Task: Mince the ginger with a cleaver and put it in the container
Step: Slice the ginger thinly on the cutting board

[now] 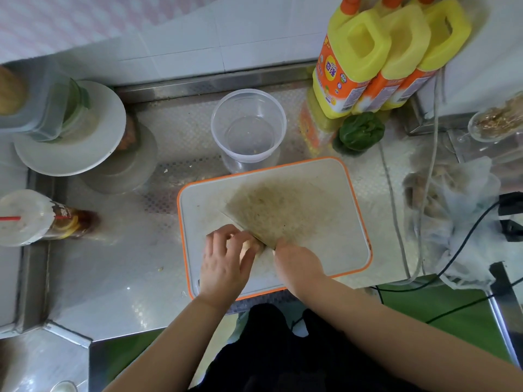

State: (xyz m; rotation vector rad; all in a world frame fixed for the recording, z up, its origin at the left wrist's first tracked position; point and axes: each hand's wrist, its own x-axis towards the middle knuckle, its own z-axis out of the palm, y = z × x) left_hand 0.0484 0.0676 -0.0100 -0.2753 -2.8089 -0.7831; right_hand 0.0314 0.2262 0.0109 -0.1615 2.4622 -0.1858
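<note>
In the head view, your left hand (226,258) sits at the lower middle of the frame on the orange-rimmed cutting board (334,176), its fingers curled over a pale piece of ginger (252,244) and pinning it to the board. The ginger is mostly hidden under those fingers, so its shape is hard to read. Your right hand (297,258) is just right of it, clenched around the cleaver's handle, which the hand covers. The cleaver (271,213) blade runs up and to the right across the board's centre; it is blurred and reflects the board, so I can only say its lower corner looks to be right against the ginger beside your left fingertips.

The clear round plastic container (249,125) stands on the steel counter (113,267) just above the board's top edge, with only a few specks on its bottom.

At the upper right, 3 yellow and orange detergent bottles (365,60) stand in a row against the tiled wall, with a green pepper (360,131) in front of them. A thin plastic bag (458,210) and some cables (396,216) lie at the right edge. At the upper left a white plate (93,148) carries a lidded tub, and below it at the left edge stands an iced lemon tea cup (42,219) with a red straw.
</note>
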